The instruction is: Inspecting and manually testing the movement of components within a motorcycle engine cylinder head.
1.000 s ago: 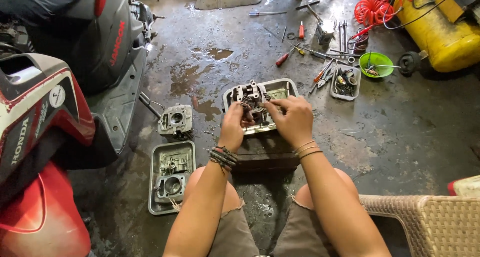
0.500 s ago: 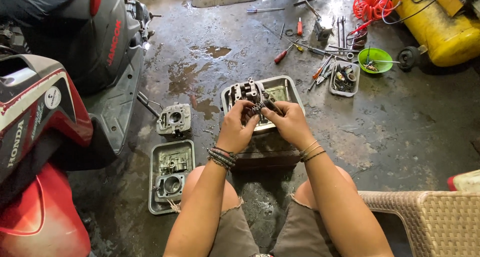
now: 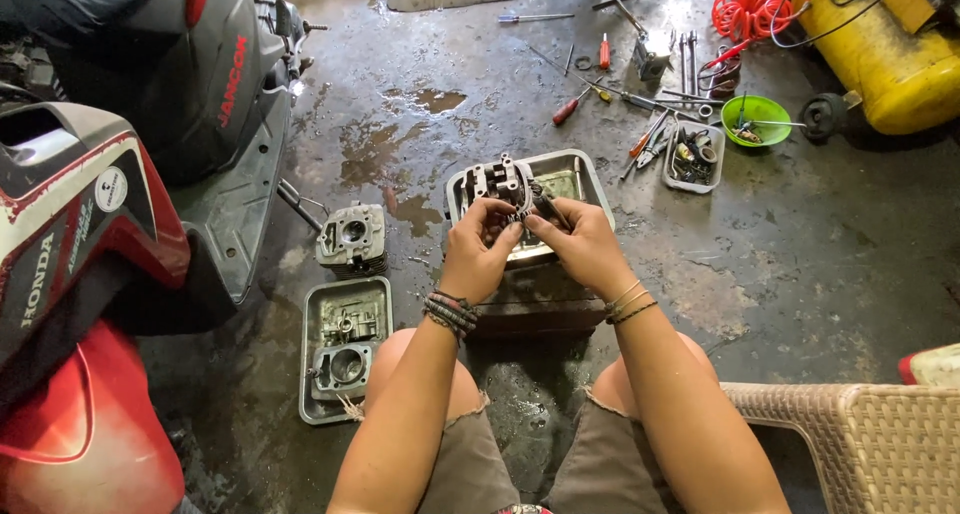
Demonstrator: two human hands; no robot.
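My left hand [image 3: 480, 249] grips a grey metal engine cylinder head [image 3: 498, 182] from below and holds it over a steel tray [image 3: 590, 179] on the wet concrete floor. My right hand [image 3: 577, 242] pinches a small dark part against the head's right side; I cannot tell what that part is. Both wrists wear bracelets. A dark block [image 3: 540, 309] lies on the floor under my hands, between my knees.
A finned engine cylinder [image 3: 352, 238] stands left of the tray, and a second steel tray [image 3: 345, 354] with engine parts lies near my left knee. A red and black scooter [image 3: 110, 234] fills the left. Screwdrivers, a green bowl [image 3: 755, 120], a yellow tank [image 3: 885, 44] at back; wicker chair [image 3: 860, 444] right.
My hands have lifted the cylinder head slightly and turned it, with my right fingers shifting on its right side. The view has tilted a little downward.
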